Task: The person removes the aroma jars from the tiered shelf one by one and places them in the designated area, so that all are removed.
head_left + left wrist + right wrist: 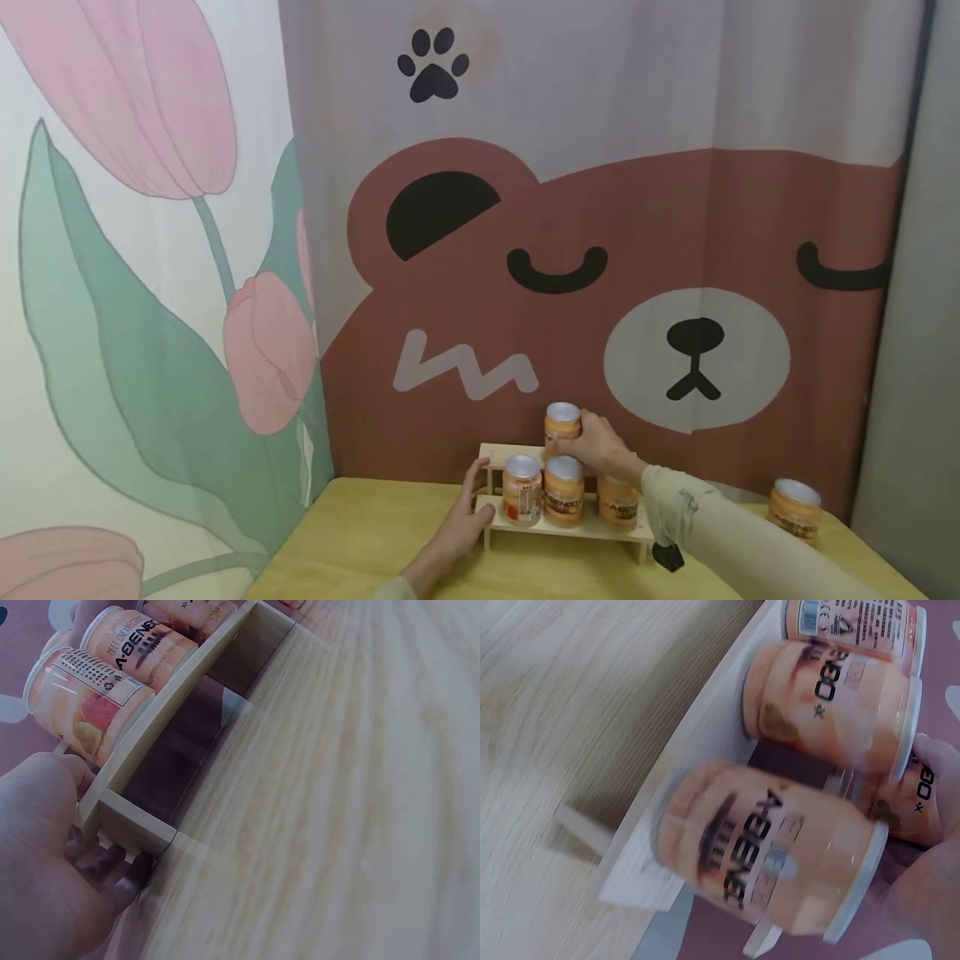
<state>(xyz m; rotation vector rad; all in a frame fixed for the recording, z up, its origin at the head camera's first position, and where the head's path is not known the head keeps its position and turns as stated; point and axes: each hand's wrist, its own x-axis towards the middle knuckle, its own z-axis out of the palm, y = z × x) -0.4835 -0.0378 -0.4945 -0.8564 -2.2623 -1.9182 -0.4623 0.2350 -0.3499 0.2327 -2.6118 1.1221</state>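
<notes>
A two-tier wooden rack (pixel 517 455) stands on the table. My left hand (pixel 463 523) grips its left end; in the left wrist view the fingers (pixel 101 862) curl beneath the lower board. On the upper tier, my right hand (pixel 603 446) holds an orange can with a silver lid (pixel 562 414). That can (pixel 911 799) is partly hidden behind the front row in the right wrist view. Three similar cans occupy the lower tier: a left can (pixel 522 493), a middle can (pixel 564 493) and a right can (pixel 618 503), whose top the right forearm partly covers.
Another orange can (pixel 795 510) stands apart on the yellow wood-grain table (pixel 375 533), to the right. A small black object (pixel 667 556) lies by the rack's right leg, beside the sleeve. Behind the table hangs a curtain (pixel 450 433) with a bear print.
</notes>
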